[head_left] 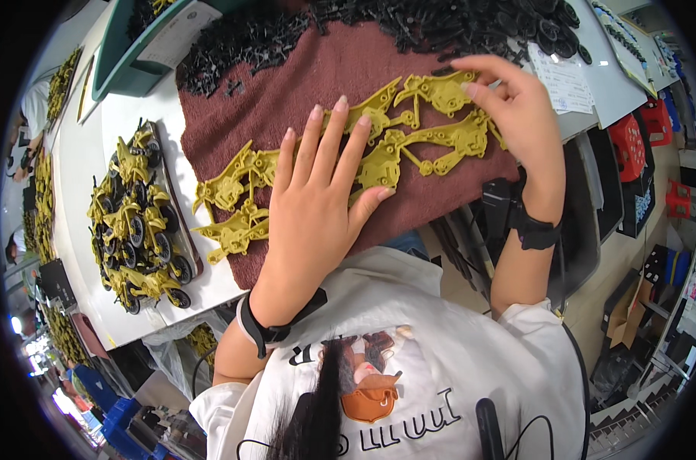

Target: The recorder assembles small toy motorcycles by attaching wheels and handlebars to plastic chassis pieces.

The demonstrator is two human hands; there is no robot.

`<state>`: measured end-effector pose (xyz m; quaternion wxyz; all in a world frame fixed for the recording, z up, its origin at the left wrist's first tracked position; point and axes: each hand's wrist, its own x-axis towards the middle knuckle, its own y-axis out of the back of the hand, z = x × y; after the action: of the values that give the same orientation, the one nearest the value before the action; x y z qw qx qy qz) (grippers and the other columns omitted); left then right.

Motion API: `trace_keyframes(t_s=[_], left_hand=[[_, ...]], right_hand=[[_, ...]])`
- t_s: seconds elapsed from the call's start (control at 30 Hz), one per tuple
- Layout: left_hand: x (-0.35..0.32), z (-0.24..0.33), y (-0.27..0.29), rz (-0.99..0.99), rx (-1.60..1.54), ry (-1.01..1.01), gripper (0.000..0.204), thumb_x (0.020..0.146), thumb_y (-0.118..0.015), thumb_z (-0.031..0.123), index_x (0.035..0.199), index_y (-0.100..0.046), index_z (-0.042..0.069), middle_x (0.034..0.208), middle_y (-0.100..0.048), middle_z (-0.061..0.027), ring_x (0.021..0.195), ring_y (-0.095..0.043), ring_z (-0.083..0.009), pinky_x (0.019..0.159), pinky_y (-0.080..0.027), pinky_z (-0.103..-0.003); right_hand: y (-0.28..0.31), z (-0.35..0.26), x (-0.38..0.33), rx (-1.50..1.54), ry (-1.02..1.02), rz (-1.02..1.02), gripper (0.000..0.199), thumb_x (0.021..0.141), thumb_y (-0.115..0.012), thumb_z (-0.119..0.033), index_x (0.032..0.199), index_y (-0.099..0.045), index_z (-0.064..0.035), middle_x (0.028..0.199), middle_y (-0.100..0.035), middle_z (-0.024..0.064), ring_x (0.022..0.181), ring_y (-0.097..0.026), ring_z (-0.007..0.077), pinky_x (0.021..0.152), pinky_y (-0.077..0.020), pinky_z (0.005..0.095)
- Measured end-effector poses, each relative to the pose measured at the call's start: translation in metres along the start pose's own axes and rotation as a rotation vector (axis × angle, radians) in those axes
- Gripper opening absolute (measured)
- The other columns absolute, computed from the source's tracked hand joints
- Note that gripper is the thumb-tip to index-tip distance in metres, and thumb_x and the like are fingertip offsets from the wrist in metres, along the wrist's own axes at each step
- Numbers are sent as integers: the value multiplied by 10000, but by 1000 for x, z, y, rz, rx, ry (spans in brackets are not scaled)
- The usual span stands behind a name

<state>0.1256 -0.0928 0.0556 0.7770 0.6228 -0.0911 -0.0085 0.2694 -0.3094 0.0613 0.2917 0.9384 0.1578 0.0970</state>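
Observation:
Two rows of yellow plastic motorcycle body halves [464,139] lie side by side on a maroon cloth [244,123]. My left hand [313,207] rests flat across the middle of these rows, fingers spread and thumb out to the right, hiding the pieces beneath it. At the far right end, my right hand [524,111] is bent over a yellow motorcycle body half [437,93], with thumb and forefinger closed on its tip. The remaining fingers of that hand are curled.
Assembled yellow toy motorcycles [133,222] are heaped on the white table at left. Small black parts [240,54] line the cloth's far edge, with black wheels [555,27] at far right. A green bin [118,73] stands back left; a printed paper [566,80] lies at right.

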Motion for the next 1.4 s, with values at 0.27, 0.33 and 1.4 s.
trace_keyframes(t_s=[0.27, 0.33, 1.4], left_hand=[[-7, 5, 6, -63, -24, 48, 711, 854, -593, 407, 1465, -351, 135, 1537, -269, -138, 1425, -238, -300, 1154, -180, -458], [-6, 5, 7, -45, -34, 40, 708, 855, -591, 406, 1466, -352, 141, 1536, -266, -152, 1425, -237, -301, 1156, -177, -456], [-100, -43, -17, 305, 174, -141, 124, 804, -674, 116, 917, -654, 161, 991, -664, 0, 1034, -649, -201, 895, -495, -382]], right_hand=[[-2, -16, -12, -241, 162, -55, 308, 816, -645, -33, 1101, -691, -141, 919, -544, 101, 792, -581, 294, 736, -477, 383], [15, -26, -13, -239, 230, -2, 351, 812, -652, -40, 1146, -666, -147, 937, -546, 93, 773, -579, 257, 723, -481, 352], [202, 142, 337, -824, -235, -158, 276, 645, -788, -81, 864, -624, -42, 810, -611, 70, 743, -595, 200, 611, -474, 344]])
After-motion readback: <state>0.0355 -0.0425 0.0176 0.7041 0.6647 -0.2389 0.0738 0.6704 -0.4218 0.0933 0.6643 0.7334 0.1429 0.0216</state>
